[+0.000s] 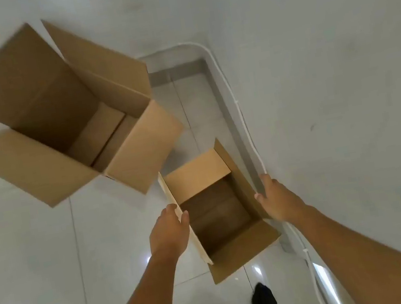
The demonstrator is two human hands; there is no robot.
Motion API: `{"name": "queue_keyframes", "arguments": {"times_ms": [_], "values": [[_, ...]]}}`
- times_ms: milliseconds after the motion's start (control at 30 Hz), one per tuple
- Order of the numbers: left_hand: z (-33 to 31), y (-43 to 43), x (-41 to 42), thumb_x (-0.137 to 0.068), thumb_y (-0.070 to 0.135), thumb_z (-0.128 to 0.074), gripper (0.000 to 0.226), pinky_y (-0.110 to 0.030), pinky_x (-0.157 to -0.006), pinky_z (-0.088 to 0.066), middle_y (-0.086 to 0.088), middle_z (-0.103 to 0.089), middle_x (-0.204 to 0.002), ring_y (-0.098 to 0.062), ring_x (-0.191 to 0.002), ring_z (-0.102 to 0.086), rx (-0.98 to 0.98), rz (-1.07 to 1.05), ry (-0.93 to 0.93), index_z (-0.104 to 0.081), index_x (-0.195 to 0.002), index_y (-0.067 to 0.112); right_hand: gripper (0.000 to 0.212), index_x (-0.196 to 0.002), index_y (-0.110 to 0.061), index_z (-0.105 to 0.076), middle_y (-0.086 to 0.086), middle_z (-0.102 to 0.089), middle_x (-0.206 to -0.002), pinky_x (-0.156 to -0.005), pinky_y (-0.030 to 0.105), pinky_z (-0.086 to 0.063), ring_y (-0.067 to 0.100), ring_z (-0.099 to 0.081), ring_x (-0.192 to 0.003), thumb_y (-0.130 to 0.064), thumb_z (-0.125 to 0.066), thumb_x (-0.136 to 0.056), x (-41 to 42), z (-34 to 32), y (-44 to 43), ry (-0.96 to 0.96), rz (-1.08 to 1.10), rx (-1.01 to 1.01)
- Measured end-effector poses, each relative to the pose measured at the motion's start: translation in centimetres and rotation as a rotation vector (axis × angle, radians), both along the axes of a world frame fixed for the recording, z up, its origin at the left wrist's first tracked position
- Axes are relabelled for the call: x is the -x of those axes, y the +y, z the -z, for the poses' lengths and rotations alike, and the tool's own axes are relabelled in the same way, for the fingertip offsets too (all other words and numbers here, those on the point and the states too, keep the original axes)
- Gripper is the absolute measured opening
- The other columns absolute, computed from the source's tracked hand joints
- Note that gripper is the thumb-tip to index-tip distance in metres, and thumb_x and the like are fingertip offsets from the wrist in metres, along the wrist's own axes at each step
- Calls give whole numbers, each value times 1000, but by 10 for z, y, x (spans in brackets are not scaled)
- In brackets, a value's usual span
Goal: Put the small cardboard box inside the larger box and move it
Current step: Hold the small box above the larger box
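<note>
Small cardboard box point(220, 212), flaps open, by the wall on the tiled floor point(39, 258). Left hand point(169, 232) and right hand point(279, 199) grip its opposite side flaps. Larger box point(55, 115) open, just beside.

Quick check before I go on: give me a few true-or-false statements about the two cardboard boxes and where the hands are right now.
1. The small brown cardboard box is already inside the large brown cardboard box. False: it is outside, to the large box's right, near the white wall.
2. Both boxes have their top flaps open. True.
3. The left hand is at the small box's left flap and the right hand at its right side. True.
4. The large box holds several items. False: only its bottom flaps show.
5. The floor is dark carpet. False: it is glossy white tile.
</note>
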State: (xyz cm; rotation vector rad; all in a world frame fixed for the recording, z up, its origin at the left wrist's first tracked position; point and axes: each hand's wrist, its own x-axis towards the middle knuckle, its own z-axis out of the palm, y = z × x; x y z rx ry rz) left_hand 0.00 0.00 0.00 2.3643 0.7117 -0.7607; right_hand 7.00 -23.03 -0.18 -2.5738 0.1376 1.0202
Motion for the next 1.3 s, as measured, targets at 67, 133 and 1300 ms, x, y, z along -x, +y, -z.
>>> {"name": "queue_keyframes", "arguments": {"times_ms": [67,133,1300], "values": [[30,-7,3,-96,47,-43,58,-40,-104,-47,-7,-50,-143,-26,-128,-53,22,-71,74,-34,-143,16,55,-147,-17,-21,12,-40,-149,-106,44,-42,33,-46,-131,-29,-45,-99,1,29,-2,-8,-20,8],[52,-14,5,-93,52,-45,68,-41,-106,-44,-9,-42,-149,-29,-133,-48,46,-107,153,-28,-147,14,54,-146,-16,-21,12,-41,-148,-105,44,-43,33,-47,-130,-28,-45,-99,1,53,-4,0,-39,27],[-85,-10,-8,-95,10,-42,19,-30,-66,-51,-10,-60,-88,-23,-73,-58,64,-173,-163,-60,-98,5,41,-130,-10,-40,14,-66,-104,-75,33,-57,26,-65,-88,0,-51,-92,2,-117,1,-225,-74,285]]}}
